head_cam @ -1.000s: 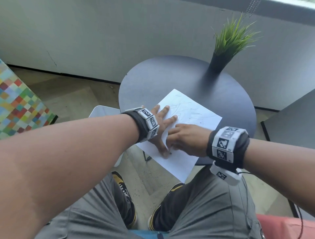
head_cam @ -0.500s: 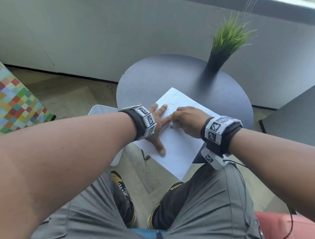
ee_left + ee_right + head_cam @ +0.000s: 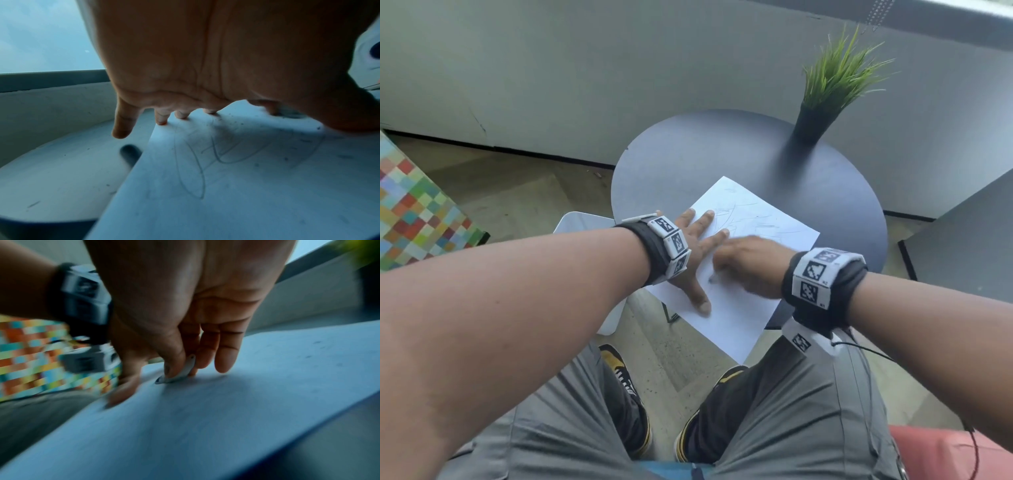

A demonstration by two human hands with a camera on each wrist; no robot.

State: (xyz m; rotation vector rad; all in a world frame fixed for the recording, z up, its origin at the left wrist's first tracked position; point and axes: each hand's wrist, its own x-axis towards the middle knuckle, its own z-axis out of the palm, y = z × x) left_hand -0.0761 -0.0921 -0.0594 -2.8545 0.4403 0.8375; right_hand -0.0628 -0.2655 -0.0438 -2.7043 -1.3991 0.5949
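A white sheet of paper [image 3: 738, 317] with faint pencil scribbles lies on the round dark table [image 3: 688, 161], its near corner hanging over the edge. My left hand [image 3: 698, 250] presses flat on the sheet's left side with fingers spread, as the left wrist view shows from under the left hand [image 3: 205, 65] on the paper [image 3: 226, 178]. My right hand [image 3: 741, 262], blurred by motion, sits just right of it. In the right wrist view, the right hand [image 3: 185, 313] pinches a small flat white eraser [image 3: 182, 371] against the paper [image 3: 226, 418].
A green grass plant [image 3: 837, 75] in a black pot [image 3: 813, 120] stands at the table's far right. A white stool [image 3: 582, 222] is under the left forearm, a checkered multicolour surface [image 3: 410, 212] at far left, a grey wall behind, and a dark panel [image 3: 969, 246] at right.
My right hand slid away up the sheet with the eraser, then came back toward me, and is now blurred beside the left thumb. The left hand stayed flat on the paper.
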